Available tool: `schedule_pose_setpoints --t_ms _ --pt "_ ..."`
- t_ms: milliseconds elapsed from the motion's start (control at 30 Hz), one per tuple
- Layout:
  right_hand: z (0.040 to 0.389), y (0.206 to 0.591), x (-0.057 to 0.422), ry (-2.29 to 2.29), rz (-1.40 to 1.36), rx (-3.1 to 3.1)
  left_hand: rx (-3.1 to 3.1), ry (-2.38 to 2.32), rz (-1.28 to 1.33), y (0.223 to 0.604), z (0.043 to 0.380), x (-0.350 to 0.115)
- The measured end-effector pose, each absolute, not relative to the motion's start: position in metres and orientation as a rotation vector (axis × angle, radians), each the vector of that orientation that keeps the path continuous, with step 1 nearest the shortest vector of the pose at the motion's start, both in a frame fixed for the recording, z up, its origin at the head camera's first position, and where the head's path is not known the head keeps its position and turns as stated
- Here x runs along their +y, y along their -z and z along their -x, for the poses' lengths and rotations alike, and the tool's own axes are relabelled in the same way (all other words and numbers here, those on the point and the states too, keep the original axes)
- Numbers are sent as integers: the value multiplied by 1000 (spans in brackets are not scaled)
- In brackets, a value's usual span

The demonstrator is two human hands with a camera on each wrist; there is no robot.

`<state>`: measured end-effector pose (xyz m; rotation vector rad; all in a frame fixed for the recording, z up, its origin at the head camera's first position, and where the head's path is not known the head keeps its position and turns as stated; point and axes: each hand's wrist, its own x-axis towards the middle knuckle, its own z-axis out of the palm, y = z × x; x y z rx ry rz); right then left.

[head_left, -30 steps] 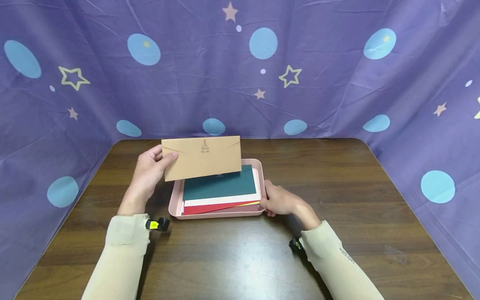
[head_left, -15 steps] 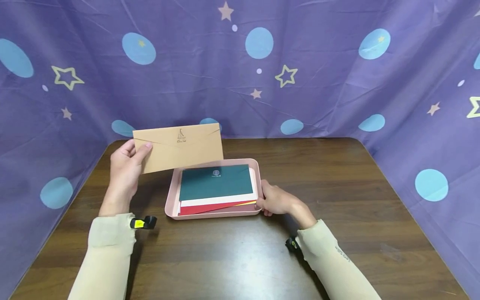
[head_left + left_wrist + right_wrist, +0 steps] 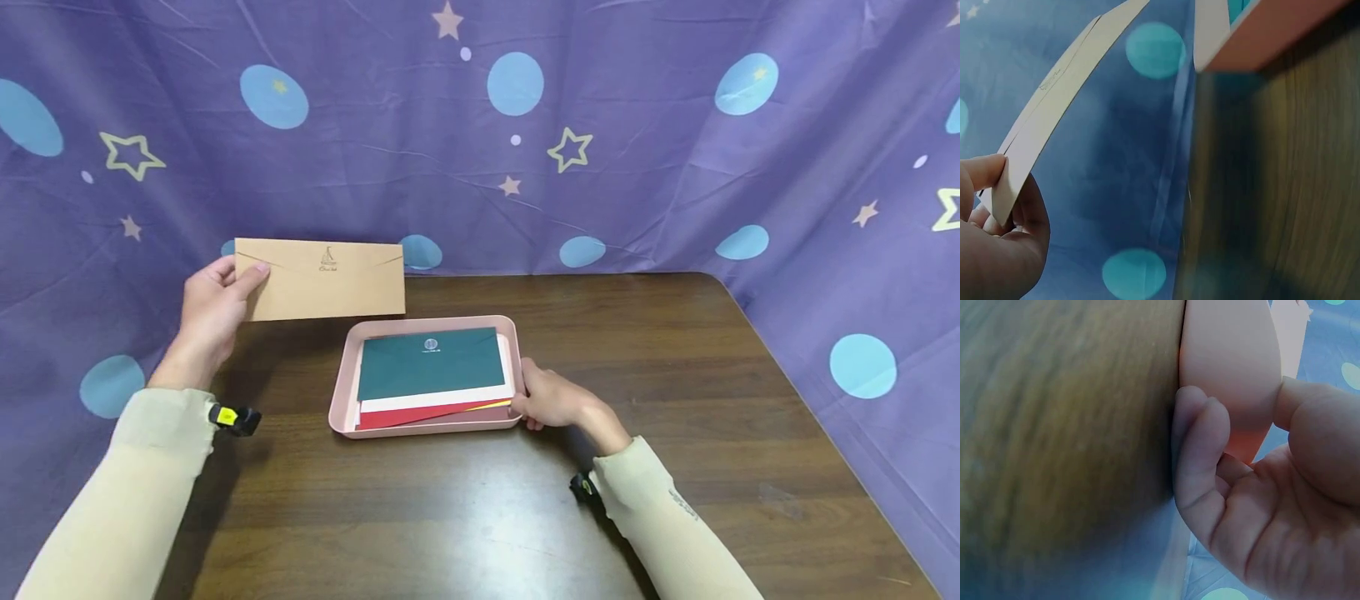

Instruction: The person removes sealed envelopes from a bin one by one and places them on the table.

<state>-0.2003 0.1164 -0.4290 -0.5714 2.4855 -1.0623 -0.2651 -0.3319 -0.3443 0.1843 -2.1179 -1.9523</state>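
My left hand [image 3: 215, 304] pinches the left end of a tan envelope [image 3: 330, 287] between thumb and fingers. The envelope, printed with a small sailboat, is held up off the table, left of and behind a pink tray [image 3: 341, 387]. In the left wrist view the thumb presses the envelope's [image 3: 1054, 100] flap side, with fingers behind it. At the tray's right side my right hand [image 3: 555, 398] grips the rim, its thumb over the edge and fingers curled outside, as the right wrist view shows against the tray wall [image 3: 1229, 356]. A dark green envelope [image 3: 431, 367] lies on top in the tray.
Under the green envelope show a white envelope [image 3: 435, 398], a red one [image 3: 405, 417] and a yellow edge [image 3: 491, 405]. The wooden table [image 3: 420, 517] ends at the back before a purple curtain [image 3: 420, 167] with stars and blue dots.
My left hand has carried the tan envelope left and upward, away from above the tray, uncovering the green envelope. The right hand keeps its hold on the tray rim.
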Motion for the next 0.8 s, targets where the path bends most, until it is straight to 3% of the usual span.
schedule_pose_setpoints --t_ms 500,800 --pt "200 428 118 1073 557 2475 -2409 1721 -285 351 295 -393" --pt "200 428 116 1060 545 2477 -2676 1299 -384 360 304 -411"
